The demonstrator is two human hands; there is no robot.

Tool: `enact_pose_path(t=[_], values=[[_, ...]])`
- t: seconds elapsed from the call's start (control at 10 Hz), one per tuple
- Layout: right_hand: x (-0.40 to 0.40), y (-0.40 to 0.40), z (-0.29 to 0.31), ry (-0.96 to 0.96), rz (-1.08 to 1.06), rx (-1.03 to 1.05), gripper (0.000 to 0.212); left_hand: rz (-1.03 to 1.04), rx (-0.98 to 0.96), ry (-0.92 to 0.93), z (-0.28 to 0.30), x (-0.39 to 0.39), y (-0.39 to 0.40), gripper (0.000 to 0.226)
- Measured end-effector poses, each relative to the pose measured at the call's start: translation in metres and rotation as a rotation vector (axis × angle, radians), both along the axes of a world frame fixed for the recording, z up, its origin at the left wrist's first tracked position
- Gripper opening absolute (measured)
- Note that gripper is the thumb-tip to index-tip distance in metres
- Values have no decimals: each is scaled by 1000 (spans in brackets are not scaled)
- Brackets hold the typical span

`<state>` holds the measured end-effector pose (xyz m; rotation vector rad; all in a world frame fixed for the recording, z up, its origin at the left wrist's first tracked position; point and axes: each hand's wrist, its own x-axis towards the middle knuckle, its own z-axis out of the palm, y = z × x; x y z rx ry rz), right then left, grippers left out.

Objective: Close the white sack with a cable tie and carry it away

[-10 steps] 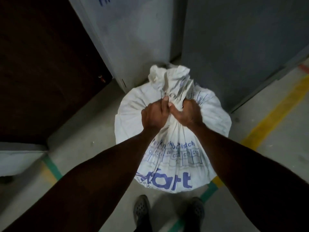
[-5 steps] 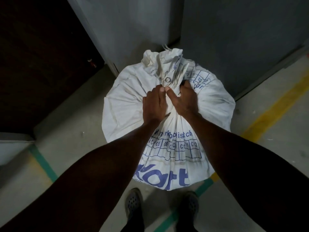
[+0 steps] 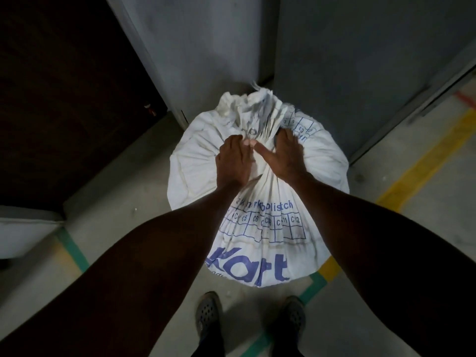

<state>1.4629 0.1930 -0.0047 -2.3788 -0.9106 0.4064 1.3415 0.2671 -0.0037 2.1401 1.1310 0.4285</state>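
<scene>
While both arms reach forward and down, the sack [image 3: 260, 202] stands on the floor [image 3: 108, 215] right in front of the person's shoes [image 3: 208, 311], its far side close against the grey wall panels [image 3: 334, 60]. Sack is full and rounded, white woven fabric, blue print facing the camera: a row of boxed cells marked C5, C6, C12 and big letters "Kart" low down. Top is gathered into a pleated neck [image 3: 253, 117] that sticks up and away, frayed at the tip. Left hand [image 3: 233, 163] lies on the left side of the neck base, fingers curled into the pleats, thumb tip next to the right thumb. Right hand [image 3: 286, 157] is flatter, palm pressed on the fabric, fingers wrapping round the right side of the neck, thumb pointing left. So both hands are clamped on the gathered fabric, left more pinched, right more spread. Small dark ring-like mark shows in the folds just above the thumbs; too blurred to say what it is. Can't make out a cable tie. Dark door [image 3: 64, 86] at left, one small fitting on its edge. Yellow stripe [image 3: 422, 158] runs diagonally on the floor at right, green stripe [image 3: 72, 248] at left and under the sack's near edge. Lighting dim, forearms mostly in shadow.
</scene>
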Motion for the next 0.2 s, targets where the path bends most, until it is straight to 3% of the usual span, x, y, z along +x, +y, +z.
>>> enact_pose_path(t=[0.2], values=[[4,-16,82,259,76,-6,110,-58,57,16,94,-31,20,75]])
